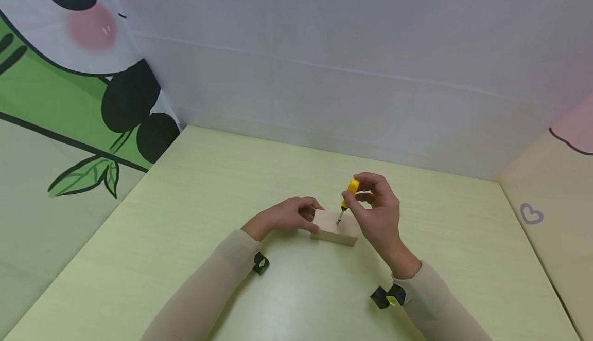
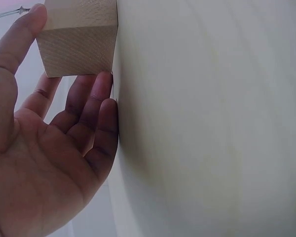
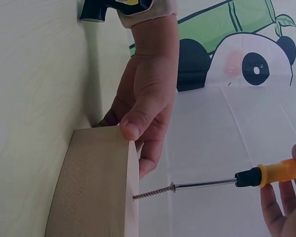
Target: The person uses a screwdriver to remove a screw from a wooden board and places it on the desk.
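A pale wooden block (image 1: 334, 237) lies on the table in the head view. My left hand (image 1: 292, 214) holds its left end, thumb on the top edge; in the left wrist view the fingers bend around the end face of the block (image 2: 79, 52). My right hand (image 1: 382, 217) pinches the yellow handle of a screwdriver (image 1: 353, 186) between thumb and fingers, its shaft slanting down to the block. In the right wrist view the screwdriver tip meets the head of a long threaded screw (image 3: 153, 193), which leans slightly with its point at the block's top face.
The light wood-toned table (image 1: 185, 176) ends at a white cloth wall (image 1: 324, 84) behind. A panda-printed cloth (image 1: 69, 89) stands on the left and another printed panel (image 1: 546, 212) on the right. Small black devices (image 1: 389, 296) are worn at both wrists.
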`<state>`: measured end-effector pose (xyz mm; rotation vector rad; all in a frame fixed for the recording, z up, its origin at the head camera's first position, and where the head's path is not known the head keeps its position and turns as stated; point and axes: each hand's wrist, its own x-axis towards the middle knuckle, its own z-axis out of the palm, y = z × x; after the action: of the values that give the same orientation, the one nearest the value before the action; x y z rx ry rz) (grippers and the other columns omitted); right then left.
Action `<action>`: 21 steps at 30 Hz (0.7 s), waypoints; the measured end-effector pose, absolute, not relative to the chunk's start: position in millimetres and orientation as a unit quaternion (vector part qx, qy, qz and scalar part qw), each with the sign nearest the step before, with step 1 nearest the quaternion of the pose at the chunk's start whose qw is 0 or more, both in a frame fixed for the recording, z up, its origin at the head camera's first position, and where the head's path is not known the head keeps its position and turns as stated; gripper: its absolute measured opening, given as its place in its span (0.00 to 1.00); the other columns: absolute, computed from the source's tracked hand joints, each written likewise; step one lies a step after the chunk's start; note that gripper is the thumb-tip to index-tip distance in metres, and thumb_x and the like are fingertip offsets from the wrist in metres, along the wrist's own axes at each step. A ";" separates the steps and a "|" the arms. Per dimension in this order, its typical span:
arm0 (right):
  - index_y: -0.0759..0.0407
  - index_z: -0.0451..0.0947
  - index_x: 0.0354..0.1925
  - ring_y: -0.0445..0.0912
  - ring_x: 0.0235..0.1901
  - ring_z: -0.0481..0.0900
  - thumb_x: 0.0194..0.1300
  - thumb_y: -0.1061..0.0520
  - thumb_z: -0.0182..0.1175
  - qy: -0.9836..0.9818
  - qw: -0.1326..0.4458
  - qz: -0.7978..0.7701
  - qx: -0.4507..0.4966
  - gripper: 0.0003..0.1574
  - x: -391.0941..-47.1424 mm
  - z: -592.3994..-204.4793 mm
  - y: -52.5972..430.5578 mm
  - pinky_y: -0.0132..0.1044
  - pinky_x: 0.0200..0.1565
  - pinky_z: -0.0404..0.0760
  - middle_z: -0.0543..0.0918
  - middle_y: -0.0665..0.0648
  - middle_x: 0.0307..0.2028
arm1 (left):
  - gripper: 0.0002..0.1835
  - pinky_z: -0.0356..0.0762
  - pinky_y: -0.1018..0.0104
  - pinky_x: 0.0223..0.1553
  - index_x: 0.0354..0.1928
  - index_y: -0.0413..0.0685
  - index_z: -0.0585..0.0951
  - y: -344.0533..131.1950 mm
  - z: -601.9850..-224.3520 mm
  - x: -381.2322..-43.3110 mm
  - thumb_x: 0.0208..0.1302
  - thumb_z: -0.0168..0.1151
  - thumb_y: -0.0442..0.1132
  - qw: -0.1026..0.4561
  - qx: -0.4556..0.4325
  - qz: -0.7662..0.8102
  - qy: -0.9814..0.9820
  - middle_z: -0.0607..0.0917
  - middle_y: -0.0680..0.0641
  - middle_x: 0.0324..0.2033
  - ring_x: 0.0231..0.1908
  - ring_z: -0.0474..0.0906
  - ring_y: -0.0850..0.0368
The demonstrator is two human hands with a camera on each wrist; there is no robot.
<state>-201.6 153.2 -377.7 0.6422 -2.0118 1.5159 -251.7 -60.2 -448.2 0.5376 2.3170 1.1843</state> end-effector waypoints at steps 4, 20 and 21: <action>0.69 0.75 0.47 0.35 0.35 0.78 0.53 0.73 0.67 -0.740 0.268 0.571 0.234 0.22 -204.6 -380.2 154.3 0.25 0.38 0.80 0.78 0.62 0.38 | 0.22 0.74 0.60 0.53 0.50 0.61 0.78 -59.4 -449.1 -253.2 0.53 0.73 0.49 0.238 0.194 0.431 0.848 0.80 0.54 0.42 0.45 0.75 0.58; 0.72 0.74 0.47 0.36 0.34 0.79 0.52 0.76 0.65 -0.714 0.271 0.598 0.243 0.22 -216.9 -376.6 164.3 0.26 0.36 0.81 0.78 0.51 0.37 | 0.22 0.73 0.59 0.54 0.50 0.62 0.78 -54.5 -448.0 -257.5 0.53 0.73 0.49 0.232 0.182 0.434 0.851 0.81 0.54 0.44 0.47 0.76 0.60; 0.72 0.74 0.47 0.36 0.34 0.79 0.52 0.76 0.65 -0.711 0.270 0.602 0.243 0.22 -218.0 -375.9 165.2 0.26 0.35 0.81 0.78 0.50 0.36 | 0.22 0.73 0.59 0.54 0.50 0.62 0.78 -54.1 -448.1 -257.9 0.53 0.73 0.49 0.232 0.182 0.436 0.850 0.81 0.54 0.44 0.47 0.76 0.59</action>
<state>-218.0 165.2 -375.9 0.6542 -1.9163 1.6218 -257.9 -54.1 -448.1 0.4993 2.3368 1.1976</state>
